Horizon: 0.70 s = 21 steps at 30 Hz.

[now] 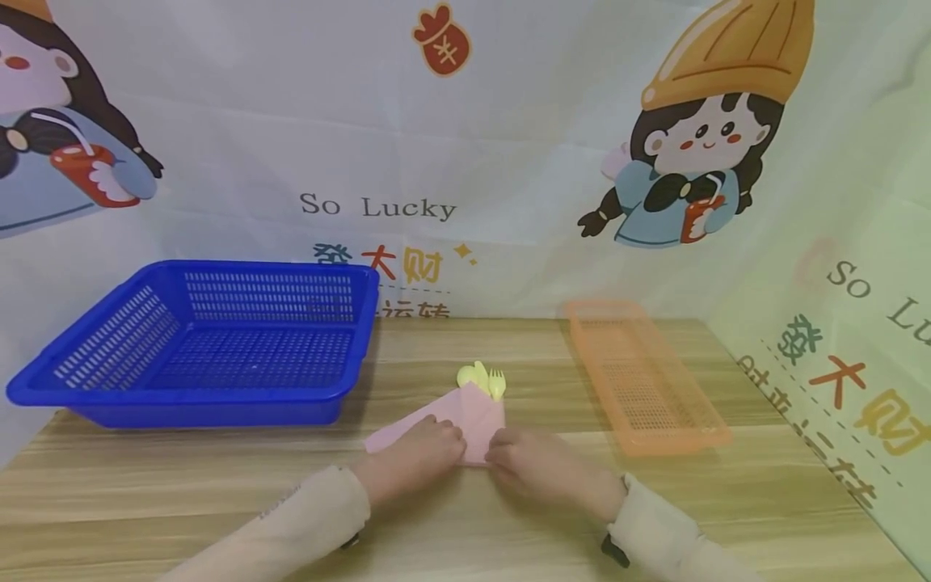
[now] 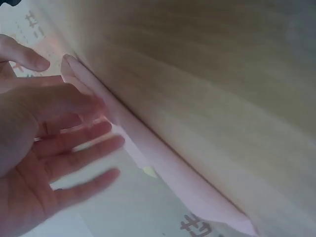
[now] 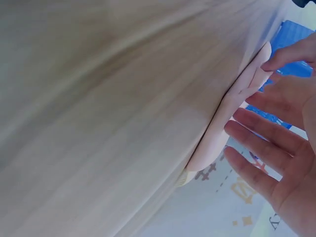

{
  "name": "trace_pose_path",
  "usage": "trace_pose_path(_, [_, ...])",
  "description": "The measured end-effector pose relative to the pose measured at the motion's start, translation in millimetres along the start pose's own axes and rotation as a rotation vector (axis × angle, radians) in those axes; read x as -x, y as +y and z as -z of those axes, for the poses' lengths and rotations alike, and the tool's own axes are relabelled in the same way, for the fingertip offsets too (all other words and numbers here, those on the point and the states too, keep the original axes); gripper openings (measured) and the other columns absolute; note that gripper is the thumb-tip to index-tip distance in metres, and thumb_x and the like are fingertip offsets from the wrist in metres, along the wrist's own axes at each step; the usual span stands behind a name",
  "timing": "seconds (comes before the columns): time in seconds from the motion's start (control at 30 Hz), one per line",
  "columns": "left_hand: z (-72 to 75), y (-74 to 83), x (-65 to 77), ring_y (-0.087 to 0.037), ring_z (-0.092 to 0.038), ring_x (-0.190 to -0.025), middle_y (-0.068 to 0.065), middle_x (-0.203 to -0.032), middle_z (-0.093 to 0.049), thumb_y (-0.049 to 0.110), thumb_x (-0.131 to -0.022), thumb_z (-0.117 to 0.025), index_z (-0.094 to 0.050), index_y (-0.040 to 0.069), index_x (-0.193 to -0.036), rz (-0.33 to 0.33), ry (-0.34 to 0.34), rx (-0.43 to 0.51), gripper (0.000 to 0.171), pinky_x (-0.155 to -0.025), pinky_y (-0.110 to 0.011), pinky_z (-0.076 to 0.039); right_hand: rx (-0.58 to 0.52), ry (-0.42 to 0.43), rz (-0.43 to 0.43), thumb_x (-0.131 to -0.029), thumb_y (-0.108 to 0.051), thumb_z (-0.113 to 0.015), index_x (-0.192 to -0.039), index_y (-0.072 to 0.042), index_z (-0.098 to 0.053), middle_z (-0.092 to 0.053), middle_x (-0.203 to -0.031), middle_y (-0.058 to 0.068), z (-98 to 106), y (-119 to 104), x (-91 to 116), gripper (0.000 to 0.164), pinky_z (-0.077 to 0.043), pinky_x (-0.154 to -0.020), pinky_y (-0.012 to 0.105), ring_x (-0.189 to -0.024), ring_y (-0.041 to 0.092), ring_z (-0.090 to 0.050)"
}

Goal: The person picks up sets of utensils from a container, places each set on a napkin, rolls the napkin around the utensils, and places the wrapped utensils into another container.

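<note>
Head view: left hand (image 1: 418,453) and right hand (image 1: 534,462) touch a napkin (image 1: 480,420), fingers spread; likely steadying it over cutlery (image 1: 480,377) beyond them.

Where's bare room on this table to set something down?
Bare wood-grain tabletop shows in front of the blue rectangular plastic basket, and between the folded pink sheet and the orange rectangular plastic basket. It is crowded at the sheet, with the left hand, right hand and pale-yellow cutlery all close.
</note>
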<state>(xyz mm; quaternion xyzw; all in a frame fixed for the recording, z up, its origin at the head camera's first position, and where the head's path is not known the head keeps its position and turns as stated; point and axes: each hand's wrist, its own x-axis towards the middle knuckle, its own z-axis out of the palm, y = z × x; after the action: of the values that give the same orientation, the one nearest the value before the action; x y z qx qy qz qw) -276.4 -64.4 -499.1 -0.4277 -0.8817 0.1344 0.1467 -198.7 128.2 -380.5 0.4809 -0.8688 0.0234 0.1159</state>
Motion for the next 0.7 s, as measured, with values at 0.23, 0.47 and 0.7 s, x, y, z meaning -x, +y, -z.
trace_pose_path(0.23, [156.9, 33.1, 31.5, -0.021, -0.053, -0.107, -0.009, -0.112, -0.058, 0.015, -0.085, -0.051, -0.061, 0.003, -0.105, 0.041, -0.051, -0.038, 0.025, -0.086, -0.038, -0.045, 0.001, 0.012, 0.067, -0.082, -0.011, -0.058, -0.096, -0.003, -0.065, -0.064, -0.093, 0.007, 1.7, -0.1, 6.2, 0.017, -0.050, -0.075, 0.025, -0.083, 0.017, -0.061])
trace_pose_path(0.47, [161.7, 53.1, 35.7, -0.023, -0.035, -0.126, -0.009, -0.135, -0.041, 0.049, -0.085, -0.047, -0.044, 0.004, -0.129, 0.041, -0.245, 0.049, 0.064, -0.098, -0.050, -0.032, 0.005, 0.003, 0.034, -0.083, -0.010, -0.058, -0.095, -0.003, -0.065, -0.064, -0.096, 0.008, 3.6, -0.3, 6.4, 0.016, -0.050, -0.078, 0.027, -0.086, 0.018, -0.061])
trace_pose_path(0.7, [158.1, 52.5, 36.2, -0.023, -0.030, -0.129, -0.010, -0.141, -0.033, 0.050, -0.086, -0.045, -0.038, 0.004, -0.133, 0.110, -0.344, 0.165, 0.066, -0.101, -0.047, -0.029, 0.045, -0.044, 0.039, -0.084, -0.012, -0.055, -0.103, -0.003, -0.063, -0.060, -0.109, 0.014, 3.4, -1.7, 10.7, 0.022, -0.047, -0.086, 0.031, -0.097, 0.023, -0.059])
